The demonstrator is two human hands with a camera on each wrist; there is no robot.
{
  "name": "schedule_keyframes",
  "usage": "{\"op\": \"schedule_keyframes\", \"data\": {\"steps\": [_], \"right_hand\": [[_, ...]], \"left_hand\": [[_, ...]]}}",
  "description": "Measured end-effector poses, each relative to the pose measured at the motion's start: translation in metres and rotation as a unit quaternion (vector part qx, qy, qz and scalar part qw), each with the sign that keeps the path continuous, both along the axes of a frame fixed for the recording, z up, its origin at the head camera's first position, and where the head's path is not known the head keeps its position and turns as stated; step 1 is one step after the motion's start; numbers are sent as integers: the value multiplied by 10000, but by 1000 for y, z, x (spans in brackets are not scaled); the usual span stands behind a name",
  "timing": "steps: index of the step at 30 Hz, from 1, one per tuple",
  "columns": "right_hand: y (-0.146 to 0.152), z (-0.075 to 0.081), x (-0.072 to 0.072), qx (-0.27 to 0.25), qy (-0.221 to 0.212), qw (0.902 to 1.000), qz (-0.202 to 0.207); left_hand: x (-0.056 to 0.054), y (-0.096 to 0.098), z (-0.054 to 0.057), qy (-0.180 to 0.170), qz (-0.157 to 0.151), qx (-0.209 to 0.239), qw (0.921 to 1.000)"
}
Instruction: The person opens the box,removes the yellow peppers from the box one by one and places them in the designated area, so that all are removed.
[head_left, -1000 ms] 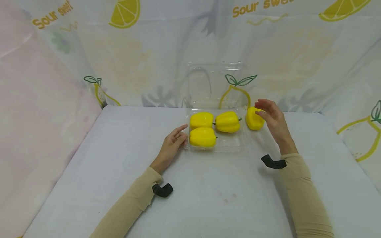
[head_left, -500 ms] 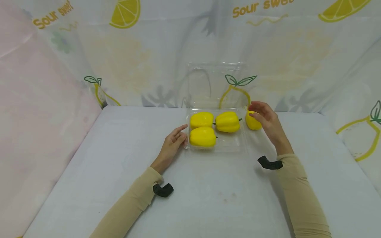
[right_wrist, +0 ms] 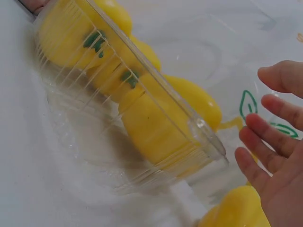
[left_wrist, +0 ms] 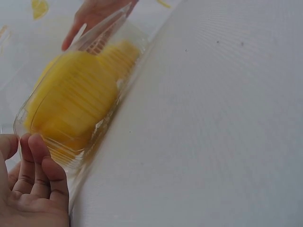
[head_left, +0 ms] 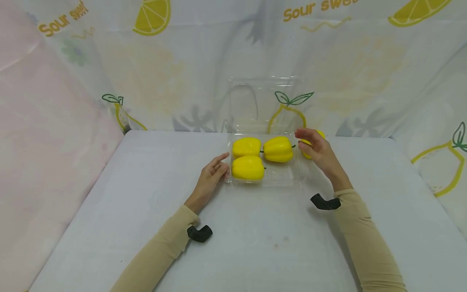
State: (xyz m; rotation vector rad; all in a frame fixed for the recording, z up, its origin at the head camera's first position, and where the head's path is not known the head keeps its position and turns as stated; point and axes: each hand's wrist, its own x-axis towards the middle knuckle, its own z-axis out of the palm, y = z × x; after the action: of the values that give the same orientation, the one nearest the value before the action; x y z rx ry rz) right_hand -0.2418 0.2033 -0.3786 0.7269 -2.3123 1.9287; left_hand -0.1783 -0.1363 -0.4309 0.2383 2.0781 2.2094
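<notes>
A clear plastic clamshell box point(head_left: 279, 175) stands with its lid point(head_left: 245, 101) raised at the back. It holds three yellow bell peppers: one at the back left point(head_left: 246, 147), one at the front left point(head_left: 248, 168) and one at the back right point(head_left: 278, 149). My left hand point(head_left: 209, 180) grips the box's left rim with its fingertips, as the left wrist view also shows. My right hand point(head_left: 321, 156) hovers at the box's right side, fingers spread and apart from the box. Behind it a loose yellow bell pepper point(right_wrist: 236, 210) lies outside the box, partly hidden by the hand in the head view.
White cloth covers the table point(head_left: 233, 243). A printed curtain point(head_left: 175, 73) with lemon drawings hangs right behind the box. Each sleeve carries a black wrist mount, the left point(head_left: 200, 233) and the right point(head_left: 324, 201).
My right hand has moved left and slightly toward me, from beside the loose bell pepper to the box's right edge. The left hand, box and bell peppers have stayed put.
</notes>
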Motion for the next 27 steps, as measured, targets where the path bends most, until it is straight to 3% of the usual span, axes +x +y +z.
{"op": "schedule_keyframes", "data": {"steps": [14,27], "right_hand": [[-13,-6,-1,1191,186,9927,-30],[-22,-15,2,1863,145,9822,-195]], "left_hand": [[-1,0,-2,-51,19,-2,10000],[-1,1,-3,38,23,119,9999]]}}
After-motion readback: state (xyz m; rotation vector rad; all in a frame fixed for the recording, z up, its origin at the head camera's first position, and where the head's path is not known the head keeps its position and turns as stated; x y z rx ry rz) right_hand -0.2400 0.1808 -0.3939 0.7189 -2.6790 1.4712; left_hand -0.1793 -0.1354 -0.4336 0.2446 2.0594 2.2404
